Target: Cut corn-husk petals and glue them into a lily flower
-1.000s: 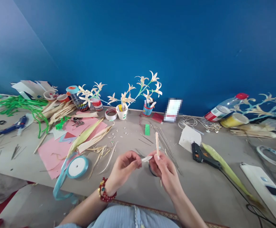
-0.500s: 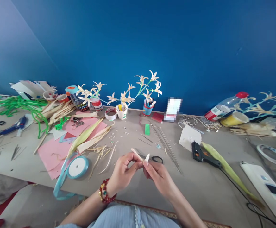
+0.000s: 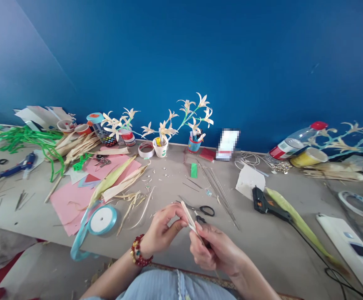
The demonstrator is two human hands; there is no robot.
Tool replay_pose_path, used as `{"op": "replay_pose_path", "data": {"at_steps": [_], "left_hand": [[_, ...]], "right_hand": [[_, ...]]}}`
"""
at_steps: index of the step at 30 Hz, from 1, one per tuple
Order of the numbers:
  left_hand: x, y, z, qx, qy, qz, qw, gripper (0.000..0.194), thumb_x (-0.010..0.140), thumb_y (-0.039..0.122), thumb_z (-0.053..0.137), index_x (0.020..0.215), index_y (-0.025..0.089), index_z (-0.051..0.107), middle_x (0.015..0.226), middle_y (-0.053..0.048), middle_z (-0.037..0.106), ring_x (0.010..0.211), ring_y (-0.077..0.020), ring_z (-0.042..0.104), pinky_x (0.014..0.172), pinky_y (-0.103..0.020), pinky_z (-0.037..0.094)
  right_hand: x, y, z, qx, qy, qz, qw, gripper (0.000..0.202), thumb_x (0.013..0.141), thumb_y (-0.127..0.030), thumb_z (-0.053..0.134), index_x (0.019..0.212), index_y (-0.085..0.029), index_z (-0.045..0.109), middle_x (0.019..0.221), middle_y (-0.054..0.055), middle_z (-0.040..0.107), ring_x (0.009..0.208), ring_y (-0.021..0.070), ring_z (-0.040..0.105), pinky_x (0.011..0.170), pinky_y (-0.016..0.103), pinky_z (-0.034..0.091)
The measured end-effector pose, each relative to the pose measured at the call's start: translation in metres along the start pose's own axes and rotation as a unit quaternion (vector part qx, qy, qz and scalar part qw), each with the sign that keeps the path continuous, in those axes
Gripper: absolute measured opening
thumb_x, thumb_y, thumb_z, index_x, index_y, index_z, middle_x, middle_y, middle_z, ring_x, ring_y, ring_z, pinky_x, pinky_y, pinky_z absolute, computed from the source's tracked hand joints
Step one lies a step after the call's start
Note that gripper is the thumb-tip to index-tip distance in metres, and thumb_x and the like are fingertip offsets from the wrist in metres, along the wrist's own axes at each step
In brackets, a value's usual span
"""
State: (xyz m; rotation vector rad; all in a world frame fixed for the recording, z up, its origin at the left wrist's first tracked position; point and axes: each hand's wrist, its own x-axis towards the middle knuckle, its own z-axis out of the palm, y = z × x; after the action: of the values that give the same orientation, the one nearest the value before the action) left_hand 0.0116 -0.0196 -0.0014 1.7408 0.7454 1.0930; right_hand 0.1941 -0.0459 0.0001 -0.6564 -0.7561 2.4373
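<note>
A narrow, pale folded strip (image 3: pixel 188 215), which looks like corn husk, slants between my two hands above the table. My left hand (image 3: pixel 165 224), with beaded bracelets on its wrist, pinches the strip's upper left side between thumb and fingers. Around its lower end my right hand (image 3: pixel 211 246) is closed, thumb on top and fingers curled under. The part of the strip inside the right hand is hidden. Just beyond the hands lie black-handled scissors (image 3: pixel 207 211), partly covered by the strip and fingers.
To the left are a blue ribbon spool (image 3: pixel 102 220), husks (image 3: pixel 125 183) and pink paper (image 3: pixel 70 204). Thin wires (image 3: pixel 217 189) lie ahead. On the right are a black glue gun (image 3: pixel 270 204) with its cord and a power strip (image 3: pixel 345 246). Husk flowers (image 3: pixel 165 127) stand by the blue wall.
My right hand has moved down and right and turned, its fingers now curled round the strip's lower end. The strip stands out longer between the hands, and more of the scissors shows.
</note>
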Motion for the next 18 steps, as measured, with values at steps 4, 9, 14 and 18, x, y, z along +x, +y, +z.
{"op": "replay_pose_path", "data": {"at_steps": [4, 9, 14, 18], "left_hand": [[0.001, -0.007, 0.002, -0.047, 0.02, -0.017, 0.999, 0.015, 0.092, 0.026, 0.053, 0.081, 0.017, 0.058, 0.079, -0.006, 0.061, 0.078, -0.0167, 0.058, 0.072, -0.028, 0.044], [0.002, -0.009, 0.003, -0.075, 0.064, -0.052, 0.994, 0.021, 0.091, 0.033, 0.055, 0.081, 0.016, 0.059, 0.077, -0.006, 0.061, 0.074, -0.0166, 0.057, 0.07, -0.029, 0.045], [0.003, -0.003, 0.005, -0.006, 0.089, -0.017, 0.996, 0.012, 0.09, 0.027, 0.057, 0.082, 0.018, 0.059, 0.079, -0.005, 0.065, 0.075, -0.0168, 0.059, 0.072, -0.028, 0.045], [0.003, -0.001, 0.006, 0.01, 0.076, -0.02, 0.997, 0.013, 0.09, 0.026, 0.057, 0.079, 0.019, 0.058, 0.077, -0.005, 0.065, 0.074, -0.0172, 0.059, 0.071, -0.029, 0.046]], "right_hand": [[-0.004, 0.002, -0.009, 0.03, -0.091, -0.038, 0.995, 0.064, 0.082, -0.07, 0.051, 0.045, -0.02, 0.036, 0.033, -0.01, 0.027, 0.026, 0.0029, 0.018, 0.03, 0.018, 0.015], [-0.006, -0.004, -0.009, -0.132, 0.136, -0.134, 0.973, 0.059, 0.086, -0.072, 0.04, 0.06, -0.02, 0.044, 0.048, -0.009, 0.028, 0.04, 0.0061, 0.016, 0.039, 0.021, 0.012], [0.001, -0.001, 0.002, -0.396, 0.219, -0.207, 0.867, 0.051, 0.092, -0.062, 0.042, 0.062, -0.02, 0.038, 0.059, -0.004, 0.032, 0.054, 0.0107, 0.027, 0.05, 0.025, 0.021], [0.005, 0.002, 0.007, -0.462, 0.242, -0.205, 0.828, 0.05, 0.098, -0.054, 0.035, 0.061, -0.02, 0.039, 0.059, -0.003, 0.036, 0.056, 0.0122, 0.035, 0.054, 0.026, 0.025]]}}
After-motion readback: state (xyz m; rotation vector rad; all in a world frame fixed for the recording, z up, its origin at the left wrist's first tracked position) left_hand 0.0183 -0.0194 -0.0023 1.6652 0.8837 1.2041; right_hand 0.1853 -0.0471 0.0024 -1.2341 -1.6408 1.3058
